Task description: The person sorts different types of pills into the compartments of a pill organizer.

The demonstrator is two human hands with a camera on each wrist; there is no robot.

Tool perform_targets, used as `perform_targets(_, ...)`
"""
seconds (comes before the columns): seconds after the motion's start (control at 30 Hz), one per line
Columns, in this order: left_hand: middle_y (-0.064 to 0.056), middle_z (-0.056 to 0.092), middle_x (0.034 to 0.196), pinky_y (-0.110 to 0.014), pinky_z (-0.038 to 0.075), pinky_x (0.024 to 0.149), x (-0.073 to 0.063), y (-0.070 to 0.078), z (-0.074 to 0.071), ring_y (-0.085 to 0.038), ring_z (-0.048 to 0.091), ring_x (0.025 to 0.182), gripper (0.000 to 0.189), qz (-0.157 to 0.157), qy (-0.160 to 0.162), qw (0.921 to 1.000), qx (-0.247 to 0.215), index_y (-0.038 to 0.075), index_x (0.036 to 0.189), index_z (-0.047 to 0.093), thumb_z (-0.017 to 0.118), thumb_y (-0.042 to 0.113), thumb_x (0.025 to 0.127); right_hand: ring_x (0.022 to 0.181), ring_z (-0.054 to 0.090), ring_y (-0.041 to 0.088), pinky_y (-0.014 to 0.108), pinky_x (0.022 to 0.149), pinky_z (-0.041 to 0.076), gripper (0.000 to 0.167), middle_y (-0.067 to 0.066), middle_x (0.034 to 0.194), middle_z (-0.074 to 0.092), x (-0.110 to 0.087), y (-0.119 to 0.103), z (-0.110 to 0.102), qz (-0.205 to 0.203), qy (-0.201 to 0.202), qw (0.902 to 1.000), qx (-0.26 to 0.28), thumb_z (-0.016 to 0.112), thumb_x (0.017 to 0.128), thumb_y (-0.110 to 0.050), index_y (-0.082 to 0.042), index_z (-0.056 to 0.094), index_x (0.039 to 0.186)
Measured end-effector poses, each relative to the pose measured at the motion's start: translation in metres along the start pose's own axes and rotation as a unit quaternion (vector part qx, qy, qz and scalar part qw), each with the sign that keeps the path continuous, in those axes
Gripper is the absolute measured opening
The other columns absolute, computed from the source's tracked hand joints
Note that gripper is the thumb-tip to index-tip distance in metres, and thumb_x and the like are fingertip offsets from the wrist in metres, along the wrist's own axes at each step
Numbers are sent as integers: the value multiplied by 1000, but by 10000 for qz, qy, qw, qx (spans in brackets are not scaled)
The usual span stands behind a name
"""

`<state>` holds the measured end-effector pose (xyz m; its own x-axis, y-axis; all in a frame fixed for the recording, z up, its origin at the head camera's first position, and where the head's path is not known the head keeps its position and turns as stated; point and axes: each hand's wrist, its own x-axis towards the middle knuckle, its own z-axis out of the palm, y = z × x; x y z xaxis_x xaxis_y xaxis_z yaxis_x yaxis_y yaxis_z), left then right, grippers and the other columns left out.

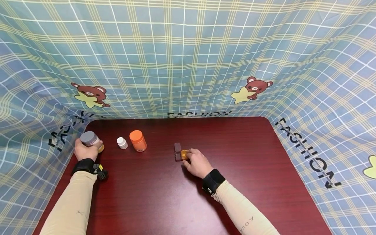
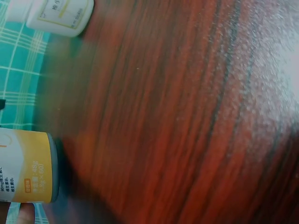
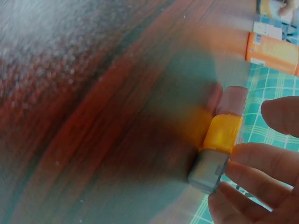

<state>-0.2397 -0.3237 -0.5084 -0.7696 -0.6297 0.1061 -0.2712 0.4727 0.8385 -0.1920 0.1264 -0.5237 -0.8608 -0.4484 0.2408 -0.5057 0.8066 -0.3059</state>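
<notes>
At the table's left edge, my left hand (image 1: pixel 86 150) grips a jar with a grey lid (image 1: pixel 89 138), its fingers partly hidden behind it. In the left wrist view the jar (image 2: pixel 28 165) shows a white and yellow label. My right hand (image 1: pixel 199 163) touches a small pill box (image 1: pixel 178 156) near the middle. The right wrist view shows purple, yellow and grey compartments on the pill box (image 3: pixel 221 133); the fingers (image 3: pixel 261 161) rest along its side, with the thumb apart from it. Whether its lids are open is hard to tell.
A small white bottle (image 1: pixel 122 143) and a larger orange jar (image 1: pixel 138 141) stand between the two hands, nearer the left one. The dark red wooden table (image 1: pixel 147 195) is bordered by a hanging checked cloth (image 1: pixel 182 65) at the back and sides.
</notes>
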Motion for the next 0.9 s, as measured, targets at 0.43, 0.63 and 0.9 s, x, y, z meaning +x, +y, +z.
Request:
perform_targets(0.43,-21,53,128,-43,35,103,-5,57,-3,-34,48,118,69,1020,-67,9931,-567,-2,133,44,79,17,76,99,59,26,37,86,50,24,7,101,62,-1,0,4,-69,260,9996,45,73,80,-28,-6,70,90)
perform_targets(0.63,-20,53,124,-40,36,102,-19,98,-1,-32,48,116,69,1575,-159,9837,-851,-2,133,44,79,15,76,102,58,28,38,89,49,27,9,104,62,-2,-1,1,71,69,9999,56,70,83,-29,-4,70,94)
perform_targets(0.9,-18,55,120,-34,40,93,-46,136,8,-28,51,110,66,2216,-596,9663,-1164,-1,131,46,79,11,76,108,56,27,37,92,47,29,9,108,60,-1,-6,-3,268,-194,9994,70,69,84,-29,-3,69,97)
